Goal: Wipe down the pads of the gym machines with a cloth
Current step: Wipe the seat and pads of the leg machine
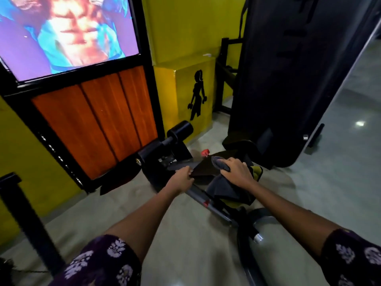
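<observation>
Poster (68,32), black-framed, above orange wood panels (99,118); yellow box (185,96) with black silhouette figure (196,93); grey floor (340,182); red knob (205,152).

Single head view, forward and steeply down, close over a low pad (203,168).

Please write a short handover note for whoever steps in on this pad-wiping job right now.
Left hand: grips the near edge of the black pad, steadying it.
Right hand: presses a dark cloth on the pad's top; more cloth hangs off the near side.
Done: cannot tell how much of this pad is wiped.
Left: finish this pad, then the roller pad behind it and the other machines' pads.
</observation>
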